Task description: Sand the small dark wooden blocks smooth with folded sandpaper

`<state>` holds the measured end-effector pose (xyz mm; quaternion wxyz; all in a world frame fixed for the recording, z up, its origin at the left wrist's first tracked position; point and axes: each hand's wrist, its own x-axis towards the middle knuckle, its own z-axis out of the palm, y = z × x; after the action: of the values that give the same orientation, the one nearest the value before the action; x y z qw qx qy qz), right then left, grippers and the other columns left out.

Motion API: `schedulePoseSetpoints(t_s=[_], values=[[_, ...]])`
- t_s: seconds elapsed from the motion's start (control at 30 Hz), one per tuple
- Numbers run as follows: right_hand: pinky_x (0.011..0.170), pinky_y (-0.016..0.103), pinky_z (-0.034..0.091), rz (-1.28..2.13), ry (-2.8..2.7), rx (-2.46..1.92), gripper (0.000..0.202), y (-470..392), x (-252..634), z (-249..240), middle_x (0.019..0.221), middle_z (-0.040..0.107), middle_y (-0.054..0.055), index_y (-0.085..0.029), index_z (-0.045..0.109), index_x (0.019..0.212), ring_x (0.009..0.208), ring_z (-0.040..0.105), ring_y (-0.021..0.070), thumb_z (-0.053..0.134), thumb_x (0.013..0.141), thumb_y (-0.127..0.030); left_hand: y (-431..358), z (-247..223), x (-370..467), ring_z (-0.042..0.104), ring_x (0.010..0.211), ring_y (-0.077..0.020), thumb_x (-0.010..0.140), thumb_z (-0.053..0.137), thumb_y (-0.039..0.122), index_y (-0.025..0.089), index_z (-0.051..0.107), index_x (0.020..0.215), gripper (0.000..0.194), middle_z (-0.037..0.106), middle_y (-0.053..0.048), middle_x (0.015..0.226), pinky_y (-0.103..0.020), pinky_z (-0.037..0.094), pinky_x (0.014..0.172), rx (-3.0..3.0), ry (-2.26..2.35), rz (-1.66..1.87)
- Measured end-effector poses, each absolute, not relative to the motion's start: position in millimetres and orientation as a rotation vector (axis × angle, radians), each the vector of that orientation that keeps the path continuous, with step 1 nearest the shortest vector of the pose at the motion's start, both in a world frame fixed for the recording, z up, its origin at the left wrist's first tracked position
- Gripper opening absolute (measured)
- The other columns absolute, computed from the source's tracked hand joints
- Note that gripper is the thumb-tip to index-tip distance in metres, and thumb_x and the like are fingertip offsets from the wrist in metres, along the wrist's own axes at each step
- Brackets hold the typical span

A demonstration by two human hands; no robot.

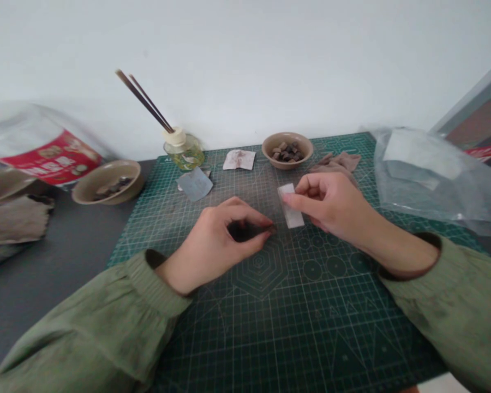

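Note:
My left hand [225,234] is closed in a pinch above the middle of the green cutting mat. A small dark brown piece [273,228] shows at its thumb and fingertip; its kind is hard to make out. To the right, my right hand [327,202] pinches a flat white rectangular strip [293,214] between thumb and fingers. The strip slants, its lower end free and a short gap from the left fingertips. Behind the right hand stands a tan bowl [270,155] holding several small dark brown blocks [288,153].
The cutting mat [245,338] covers the table's middle. At its back are a reed diffuser [184,153], a grey-blue square [196,184], a stained white paper [238,159] and a crumpled brown cloth [339,162]. A clear plastic bag [442,191] lies right; another bowl [79,192] stands left.

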<state>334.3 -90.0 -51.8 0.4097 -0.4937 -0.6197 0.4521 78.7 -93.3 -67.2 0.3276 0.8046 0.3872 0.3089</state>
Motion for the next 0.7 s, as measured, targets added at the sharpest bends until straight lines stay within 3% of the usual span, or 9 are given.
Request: schedulePoseSetpoints(t_s=[0.3,0.53,0.6,0.7], values=[[0.037,0.026,0.022,1.243,-1.668,-1.336,0.05,-92.0,333.0,-52.8,0.047,0.059,-0.005,-0.019,0.067,0.074,0.036,0.044,0.0078,0.097,0.085,-0.058,-90.9,-62.8,78.0,0.074,0.103,-0.0233,0.092,0.089,0.018,0.025,0.085,0.098,0.009,0.084,-0.002,0.105,-0.04,0.058,0.098,2.361,0.837,0.724],[0.037,0.027,0.021,1.178,-1.657,-1.294,0.051,-91.0,335.1,-54.2,0.048,0.06,-0.005,-0.019,0.069,0.075,0.035,0.043,0.0081,0.097,0.086,-0.06,-91.5,-60.7,76.8,0.072,0.115,-0.0239,0.108,0.078,0.025,0.029,0.088,0.122,0.017,0.081,-0.005,0.12,-0.04,0.058,0.102,2.452,0.764,0.657],[0.037,0.028,0.02,1.17,-1.641,-1.287,0.052,-90.3,334.7,-54.0,0.046,0.057,-0.006,-0.02,0.068,0.074,0.035,0.041,0.008,0.098,0.084,-0.062,-92.0,-60.9,76.4,0.073,0.111,-0.0227,0.108,0.079,0.023,0.027,0.087,0.116,0.013,0.08,-0.005,0.116,-0.038,0.059,0.099,2.431,0.758,0.634],[0.037,0.028,0.02,1.173,-1.613,-1.275,0.054,-89.4,334.2,-53.3,0.045,0.055,-0.007,-0.02,0.067,0.075,0.035,0.04,0.0078,0.098,0.084,-0.064,-94.2,-61.7,77.6,0.072,0.091,-0.018,0.105,0.08,0.017,0.021,0.083,0.107,0.005,0.078,-0.003,0.104,-0.033,0.059,0.081,2.349,0.823,0.659]])
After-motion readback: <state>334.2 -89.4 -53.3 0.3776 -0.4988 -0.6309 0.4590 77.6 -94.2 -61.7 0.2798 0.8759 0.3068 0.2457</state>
